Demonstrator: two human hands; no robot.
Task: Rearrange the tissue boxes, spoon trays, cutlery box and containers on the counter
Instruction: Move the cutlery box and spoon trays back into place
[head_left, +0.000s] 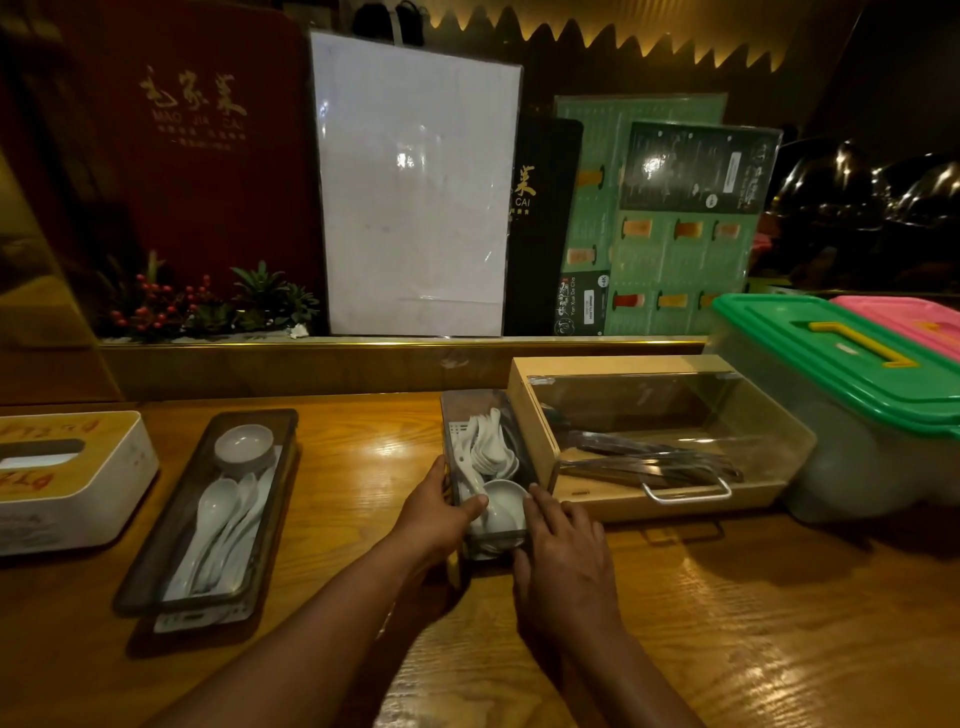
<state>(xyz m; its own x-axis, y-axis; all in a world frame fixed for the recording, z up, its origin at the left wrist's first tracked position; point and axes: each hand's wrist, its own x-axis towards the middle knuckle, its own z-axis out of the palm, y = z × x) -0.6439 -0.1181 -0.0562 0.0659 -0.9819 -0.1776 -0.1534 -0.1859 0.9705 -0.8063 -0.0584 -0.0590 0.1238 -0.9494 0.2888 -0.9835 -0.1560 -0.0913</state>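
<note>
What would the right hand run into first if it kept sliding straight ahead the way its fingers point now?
Probably the wooden cutlery box. The right hand lies along the right side of the spoon tray, fingers pointing away and slightly left, and the box's near left corner sits just beyond the fingertips; depth is hard to judge.

Head view, looking down, counter (363, 467) close

Up on the ledge, a red menu cover (192, 156) leans beside a white laminated sheet (415, 192). Green drink menus (675, 249) stand right; red-berried greenery (171, 306) sits left.
</note>
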